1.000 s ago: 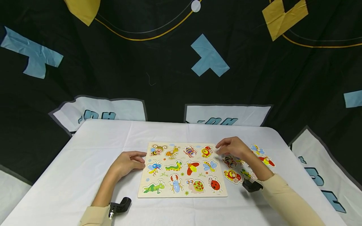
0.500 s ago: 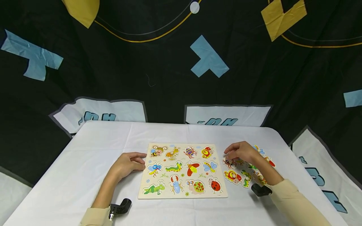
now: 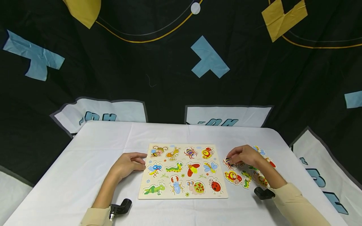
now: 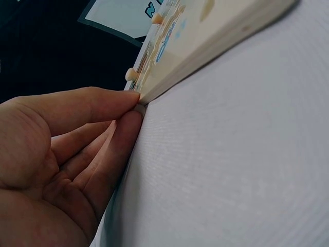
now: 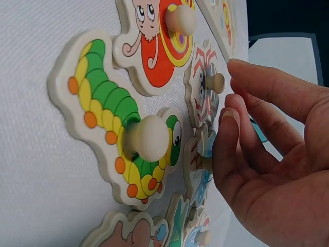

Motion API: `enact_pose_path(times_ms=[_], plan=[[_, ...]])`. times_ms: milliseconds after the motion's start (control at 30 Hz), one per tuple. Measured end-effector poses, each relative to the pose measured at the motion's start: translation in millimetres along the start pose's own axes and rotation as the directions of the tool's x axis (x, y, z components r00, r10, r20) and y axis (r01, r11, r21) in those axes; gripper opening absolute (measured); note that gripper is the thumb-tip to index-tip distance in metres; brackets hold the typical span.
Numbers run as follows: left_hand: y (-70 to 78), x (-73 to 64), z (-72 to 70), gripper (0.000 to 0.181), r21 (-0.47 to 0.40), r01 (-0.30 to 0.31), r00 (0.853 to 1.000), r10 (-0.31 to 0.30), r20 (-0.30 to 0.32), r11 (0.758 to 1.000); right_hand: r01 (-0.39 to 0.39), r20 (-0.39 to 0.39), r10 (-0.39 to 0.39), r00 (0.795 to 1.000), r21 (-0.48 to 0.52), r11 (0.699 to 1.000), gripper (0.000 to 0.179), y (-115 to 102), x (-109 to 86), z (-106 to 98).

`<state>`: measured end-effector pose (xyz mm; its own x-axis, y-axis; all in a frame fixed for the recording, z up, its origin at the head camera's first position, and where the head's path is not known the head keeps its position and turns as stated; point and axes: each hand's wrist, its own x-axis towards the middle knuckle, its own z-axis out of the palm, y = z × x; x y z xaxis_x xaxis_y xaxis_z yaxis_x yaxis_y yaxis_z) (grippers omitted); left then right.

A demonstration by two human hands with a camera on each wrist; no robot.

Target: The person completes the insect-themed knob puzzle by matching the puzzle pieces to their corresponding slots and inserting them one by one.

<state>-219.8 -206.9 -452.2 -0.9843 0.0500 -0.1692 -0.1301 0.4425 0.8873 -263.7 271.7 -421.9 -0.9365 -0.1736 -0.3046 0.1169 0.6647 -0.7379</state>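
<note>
Lying on the white cloth-covered table (image 3: 161, 213), one pale rectangular wooden board (image 3: 182, 157) bore twelve colourful bugs in three rows of four; two round wooden knobs (image 4: 132, 74) stood up from it. The left hand (image 3: 128, 163), fingers loosely extended, touched the board's left edge. Toward the table's right edge lay one striped wooden spider piece (image 3: 227, 163), one red-and-yellow butterfly piece (image 3: 233, 177), one green caterpillar piece (image 3: 246, 179) and others, partly hidden. The right hand (image 3: 246, 155), thumb and forefinger parted, hovered empty beside the spider piece's knob (image 5: 218, 83).

black backdrop (image 3: 169, 72) | blue patches (image 3: 210, 58) | yellow patches (image 3: 278, 23) | white panels (image 3: 251, 113), blue lettering (image 3: 213, 121) | white-covered table (image 3: 181, 133)
</note>
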Motion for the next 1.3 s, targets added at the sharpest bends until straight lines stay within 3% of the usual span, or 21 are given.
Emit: enact_pose_path(times_ms=[900, 1300], plan=[[1.1, 0.1, 1.3, 0.055, 0.002, -0.008, 1.0, 0.008, 0.001, 1.0, -0.007, 0.077, 0.008, 0.997, -0.014, 1.0, 0.027, 8.3, 3.3, -2.3], [0.6, -1.9, 0.6, 0.055, 0.001, 0.012, 1.0, -0.012, -0.008, 1.0, 0.012, 0.035, -0.011, 0.999, -0.024, 1.0, 0.025, 7.8, 4.9, 2.7]])
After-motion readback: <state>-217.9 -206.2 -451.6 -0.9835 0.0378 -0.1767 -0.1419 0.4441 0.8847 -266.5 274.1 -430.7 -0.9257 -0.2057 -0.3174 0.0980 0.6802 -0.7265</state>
